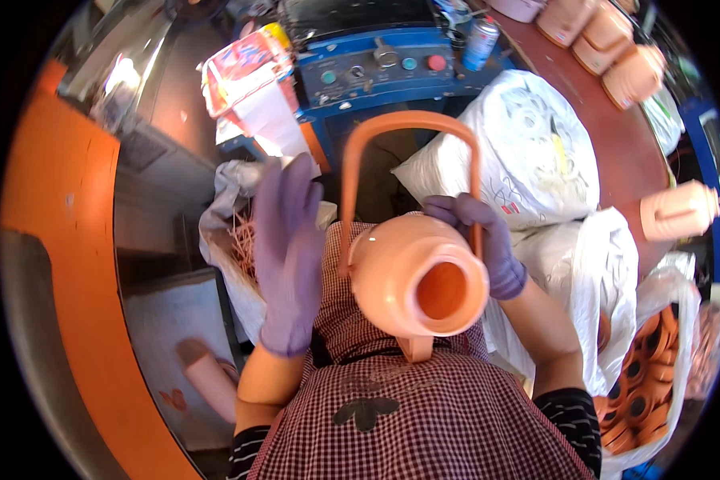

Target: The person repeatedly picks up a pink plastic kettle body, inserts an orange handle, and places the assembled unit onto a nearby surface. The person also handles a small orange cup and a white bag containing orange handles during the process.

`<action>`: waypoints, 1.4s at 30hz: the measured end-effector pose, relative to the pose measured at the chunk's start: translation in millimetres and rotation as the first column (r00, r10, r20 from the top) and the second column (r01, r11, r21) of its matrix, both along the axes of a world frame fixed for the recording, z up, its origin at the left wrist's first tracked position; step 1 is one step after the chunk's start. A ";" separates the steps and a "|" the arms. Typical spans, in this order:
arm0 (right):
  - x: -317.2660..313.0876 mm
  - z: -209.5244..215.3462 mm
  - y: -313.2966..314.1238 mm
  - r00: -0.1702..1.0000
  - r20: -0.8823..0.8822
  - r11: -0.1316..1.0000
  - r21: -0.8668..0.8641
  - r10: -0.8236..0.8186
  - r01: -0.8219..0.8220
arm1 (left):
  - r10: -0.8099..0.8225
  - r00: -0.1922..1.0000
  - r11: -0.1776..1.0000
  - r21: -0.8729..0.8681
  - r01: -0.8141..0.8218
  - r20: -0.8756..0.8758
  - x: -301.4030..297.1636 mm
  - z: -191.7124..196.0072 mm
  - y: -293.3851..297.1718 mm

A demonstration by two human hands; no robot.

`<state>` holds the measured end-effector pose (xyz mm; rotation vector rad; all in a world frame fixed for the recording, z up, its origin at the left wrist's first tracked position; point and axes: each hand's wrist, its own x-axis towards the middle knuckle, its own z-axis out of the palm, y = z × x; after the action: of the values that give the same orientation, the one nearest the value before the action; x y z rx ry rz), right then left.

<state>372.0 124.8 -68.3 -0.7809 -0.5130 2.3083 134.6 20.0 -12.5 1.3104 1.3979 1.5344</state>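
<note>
A peach plastic jug (392, 260) with a round open mouth is in front of my lap, its mouth turned toward me. A large brown-orange arched handle (408, 122) rises over it, its two ends reaching down the jug's sides. My right hand (488, 240), in a purple glove, is closed round the handle's right leg beside the jug. My left hand (290, 248), gloved alike and a little blurred, is raised left of the jug with fingers stretched out, holding nothing. A short loop (416, 347) sticks out of the jug's near side, above my checked apron.
Ahead stands a blue machine panel (376, 68) with knobs and buttons. White sacks (540, 152) crowd the right; one bag (644, 384) holds orange-brown ring-shaped parts. More peach jugs (634, 76) stand on the red-brown table (616, 152). An orange frame (64, 216) borders the left.
</note>
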 end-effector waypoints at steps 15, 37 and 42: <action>9.3 -10.6 2.2 0.999 0.012 0.999 0.023 0.041 -0.041 | 0.005 0.799 0.945 -0.264 0.193 0.601 30.9 -58.5 7.5; 213.8 59.4 38.0 0.256 0.157 0.128 0.984 -0.954 -0.128 | 0.058 0.935 0.998 -0.056 -0.040 0.351 10.2 -45.2 170.0; 318.2 99.8 111.1 -0.155 0.033 0.084 0.938 -0.987 -0.336 | 0.086 0.993 0.943 -0.329 -0.057 0.075 -51.6 -161.7 94.0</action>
<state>690.3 235.9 31.5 -1.3873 -1.4595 -0.2155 82.9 114.1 -174.2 0.9884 1.5782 1.3178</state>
